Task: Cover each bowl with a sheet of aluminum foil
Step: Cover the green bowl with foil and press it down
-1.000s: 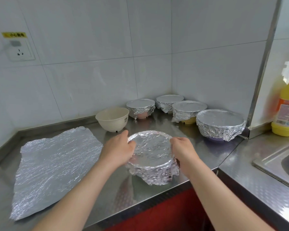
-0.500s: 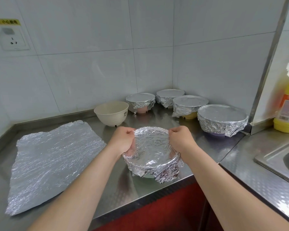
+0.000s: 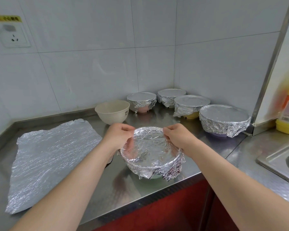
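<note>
Foil (image 3: 150, 147) over front bowl (image 3: 154, 177) in pinch grip at far rim, L hand (image 3: 118, 137) + R hand (image 3: 177, 137)

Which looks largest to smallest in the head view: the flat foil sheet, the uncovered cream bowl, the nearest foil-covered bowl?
1. flat foil sheet
2. nearest foil-covered bowl; nearness may enlarge it
3. uncovered cream bowl

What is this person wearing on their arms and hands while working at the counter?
Nothing that shows. The left forearm and right forearm are bare right to the picture's edge: no sleeves, wristbands or watch. The left hand and right hand have no gloves. No ring is visible, though most of the fingers are hidden from this view.
</note>
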{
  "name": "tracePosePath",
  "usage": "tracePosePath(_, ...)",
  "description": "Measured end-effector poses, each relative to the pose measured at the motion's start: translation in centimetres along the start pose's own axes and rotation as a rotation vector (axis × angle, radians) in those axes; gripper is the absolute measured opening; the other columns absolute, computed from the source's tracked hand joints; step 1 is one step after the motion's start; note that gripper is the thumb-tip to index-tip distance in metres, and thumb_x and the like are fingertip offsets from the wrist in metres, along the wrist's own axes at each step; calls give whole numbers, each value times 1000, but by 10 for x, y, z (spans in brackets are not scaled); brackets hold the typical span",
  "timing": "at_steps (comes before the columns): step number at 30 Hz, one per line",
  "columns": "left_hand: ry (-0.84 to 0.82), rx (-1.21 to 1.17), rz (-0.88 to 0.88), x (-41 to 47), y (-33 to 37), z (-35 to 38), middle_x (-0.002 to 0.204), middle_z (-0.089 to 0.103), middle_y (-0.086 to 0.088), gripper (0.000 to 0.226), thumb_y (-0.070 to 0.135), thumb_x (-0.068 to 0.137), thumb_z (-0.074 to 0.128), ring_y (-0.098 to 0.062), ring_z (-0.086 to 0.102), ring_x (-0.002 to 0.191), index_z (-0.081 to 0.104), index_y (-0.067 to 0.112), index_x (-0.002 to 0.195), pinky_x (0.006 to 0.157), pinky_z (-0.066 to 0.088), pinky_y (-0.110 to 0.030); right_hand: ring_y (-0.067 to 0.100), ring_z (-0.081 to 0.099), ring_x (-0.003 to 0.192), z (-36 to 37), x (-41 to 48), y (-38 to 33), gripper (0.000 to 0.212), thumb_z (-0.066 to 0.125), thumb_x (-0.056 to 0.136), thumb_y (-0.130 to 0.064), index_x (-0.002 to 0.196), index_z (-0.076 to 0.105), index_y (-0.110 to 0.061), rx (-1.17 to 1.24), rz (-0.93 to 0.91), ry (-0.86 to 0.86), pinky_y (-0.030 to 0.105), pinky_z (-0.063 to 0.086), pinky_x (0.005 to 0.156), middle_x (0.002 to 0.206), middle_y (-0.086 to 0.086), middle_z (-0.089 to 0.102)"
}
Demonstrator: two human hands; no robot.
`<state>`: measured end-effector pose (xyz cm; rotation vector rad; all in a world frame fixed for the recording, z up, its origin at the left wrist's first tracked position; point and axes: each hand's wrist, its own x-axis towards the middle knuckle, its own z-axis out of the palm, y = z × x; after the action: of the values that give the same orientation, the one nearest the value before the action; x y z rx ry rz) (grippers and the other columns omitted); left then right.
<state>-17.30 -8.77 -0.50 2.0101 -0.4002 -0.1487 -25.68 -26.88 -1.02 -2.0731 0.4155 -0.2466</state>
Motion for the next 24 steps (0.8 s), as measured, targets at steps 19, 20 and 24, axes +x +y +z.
tracePosePath(19,191,278,51,-20,-6,-7,94,70,1,38,11,92,45,-16,60,64,65,31,117,64,50,-27,22,66,104,-15,-2,31,36,50,97,-47,121,63,-23,449,108,-198,39,51,91,111,1,71)
tracePosePath(20,223,320,107,-26,-4,-9,113,67,3,41,12,90,46,-17,63,76,62,36,119,73,51,-28,23,66,105,-13,-8,38,36,47,98,-45,121,63,-22,545,102,-219,38,51,88,112,2,72)
tracePosePath(24,-33,440,477,-72,11,6,115,65,18,24,43,94,48,4,58,96,67,38,108,85,44,-14,25,67,104,0,-23,56,39,45,100,-37,122,62,-9,773,82,-204,35,49,92,112,10,71)
